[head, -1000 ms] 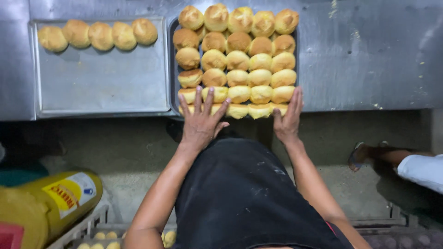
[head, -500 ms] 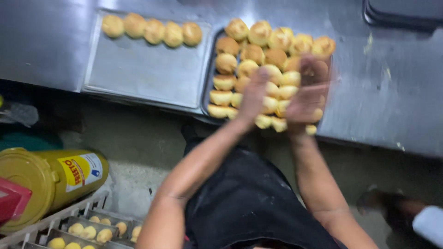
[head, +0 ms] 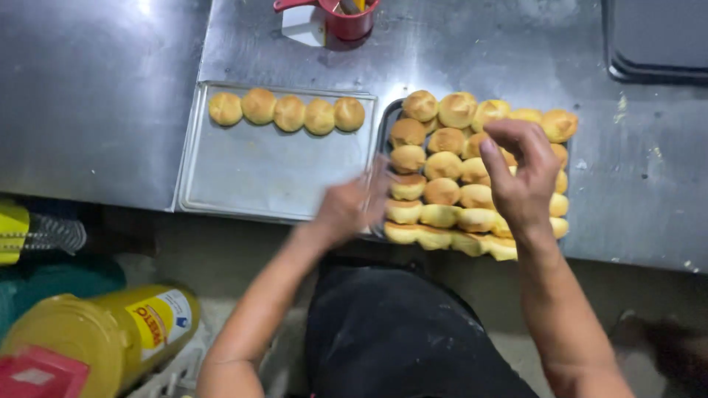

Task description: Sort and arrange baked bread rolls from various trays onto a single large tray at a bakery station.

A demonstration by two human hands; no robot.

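Head view: the right hand [head: 520, 177] hovers half-curled and empty over the packed rolls [head: 450, 166] on the dark tray [head: 385, 125]. The blurred left hand [head: 350, 206] sits at that tray's left edge, grip unclear, nearer the lighter tray [head: 273, 173].

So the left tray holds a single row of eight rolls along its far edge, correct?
Not quite. The head view shows five rolls in that row, not eight. They do sit in a single row along the far edge of the left tray.
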